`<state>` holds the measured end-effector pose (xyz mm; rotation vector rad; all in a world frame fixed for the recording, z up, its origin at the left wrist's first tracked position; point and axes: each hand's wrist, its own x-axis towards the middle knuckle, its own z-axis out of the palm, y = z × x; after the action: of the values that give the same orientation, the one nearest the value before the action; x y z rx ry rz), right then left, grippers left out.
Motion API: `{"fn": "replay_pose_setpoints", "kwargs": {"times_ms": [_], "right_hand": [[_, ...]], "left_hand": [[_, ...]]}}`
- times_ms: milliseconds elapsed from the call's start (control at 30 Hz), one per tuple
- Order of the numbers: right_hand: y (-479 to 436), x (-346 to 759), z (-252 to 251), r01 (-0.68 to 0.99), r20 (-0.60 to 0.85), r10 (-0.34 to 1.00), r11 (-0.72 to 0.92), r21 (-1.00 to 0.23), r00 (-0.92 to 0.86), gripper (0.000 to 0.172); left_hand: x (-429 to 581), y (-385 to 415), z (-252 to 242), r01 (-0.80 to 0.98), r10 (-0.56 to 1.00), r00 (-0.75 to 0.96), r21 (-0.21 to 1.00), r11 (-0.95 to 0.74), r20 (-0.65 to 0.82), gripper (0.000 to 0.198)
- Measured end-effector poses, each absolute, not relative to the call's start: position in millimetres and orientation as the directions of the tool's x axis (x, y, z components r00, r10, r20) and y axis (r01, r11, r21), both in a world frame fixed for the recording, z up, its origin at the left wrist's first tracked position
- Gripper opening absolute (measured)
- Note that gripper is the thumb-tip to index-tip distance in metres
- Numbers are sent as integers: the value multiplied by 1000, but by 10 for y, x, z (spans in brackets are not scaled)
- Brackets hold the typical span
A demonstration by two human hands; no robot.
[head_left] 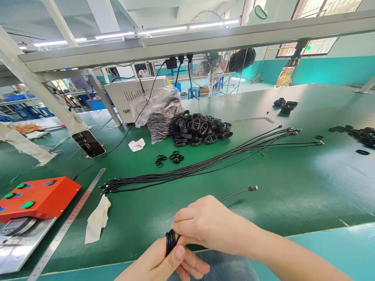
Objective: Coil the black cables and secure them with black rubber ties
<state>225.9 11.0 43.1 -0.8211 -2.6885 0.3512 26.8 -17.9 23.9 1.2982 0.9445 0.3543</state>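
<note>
A black cable [170,242] is wound in several turns around the fingers of my left hand [159,259], whose thumb presses near the coil. My right hand [205,222] is closed on the cable at the coil's upper right side. From behind that hand a loose end with a metal plug [252,188] sticks out over the green table [140,210]. Beyond my hands lies a bundle of straight black cables [187,169]. Just past it are small black rings [176,157].
A heap of coiled cables [199,128] lies beside a plastic bag [161,117]. At left are an orange box with green buttons [43,197], a steel ruler [70,218], a white scrap [98,220] and a phone [88,143]. More black rings [363,134] lie at right.
</note>
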Motion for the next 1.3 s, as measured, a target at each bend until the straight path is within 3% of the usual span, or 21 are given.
{"fn": "replay_pose_setpoints", "kwargs": {"times_ms": [67,200,300,367,500,633,800,1000,1133,1233,1300], "right_hand": [[159,2275,449,481,183,560,807,-343,-808,24],[347,2356,500,422,102,546,740,-524,-832,17],[478,2391,469,469,154,697,613,-636,-701,19],[489,2379,380,541,181,813,516,-664,-553,21],[276,2311,82,646,177,933,346,-680,-313,27],[-63,2264,-172,704,179,929,363,-610,-324,21],[-330,2235,-221,824,149,894,448,-348,-423,17],[-428,2144,-167,843,146,842,533,-79,-519,19],[-405,2136,72,801,145,797,597,-41,-586,20],[-185,2199,354,758,177,756,648,-72,-630,13],[55,2238,466,744,179,769,640,-195,-614,10]], "left_hand": [[270,-147,232,168,657,642,909,382,-394,33],[296,-131,198,91,582,680,839,536,-445,35],[288,-165,167,57,523,702,770,635,-483,32],[235,-163,146,-120,572,705,725,678,-419,31],[51,-42,101,-541,790,582,633,554,-194,34],[-2,106,39,-770,923,375,526,362,-87,43],[162,181,-47,-747,928,370,584,318,-32,49],[317,149,-35,-570,969,171,785,243,-176,43],[350,106,-91,-299,974,99,928,225,-204,43],[356,60,-106,-69,944,268,973,219,-193,40],[352,55,-68,-3,887,398,967,256,-233,34]]}}
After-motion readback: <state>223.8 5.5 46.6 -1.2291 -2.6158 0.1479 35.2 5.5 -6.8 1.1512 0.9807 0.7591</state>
